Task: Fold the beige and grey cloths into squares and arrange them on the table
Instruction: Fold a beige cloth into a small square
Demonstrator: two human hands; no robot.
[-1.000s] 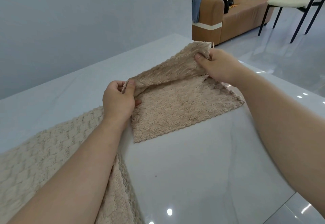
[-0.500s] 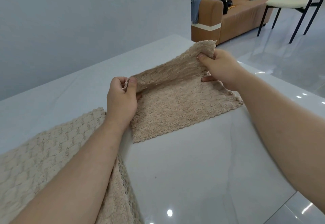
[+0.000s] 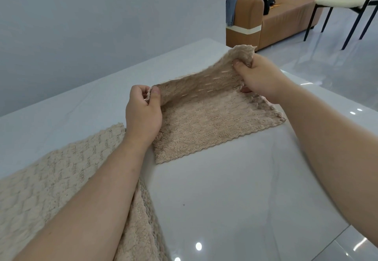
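my left hand [image 3: 143, 115] and right hand [image 3: 259, 76] each pinch a far corner of the beige cloth [image 3: 208, 121], lifting that edge while its near half lies on the white bench [image 3: 225, 199].

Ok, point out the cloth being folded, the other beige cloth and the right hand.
cloth being folded [image 3: 204, 125]: head view, flat lower layer.
other beige cloth [image 3: 51, 174]: head view, textured top face.
right hand [image 3: 259, 78]: head view, back of hand.

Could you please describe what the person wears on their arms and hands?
The left hand and right hand are ungloved, with no rings visible, and both forearms are bare, without sleeve, watch or bracelet. Thumbnails look short and unpainted.
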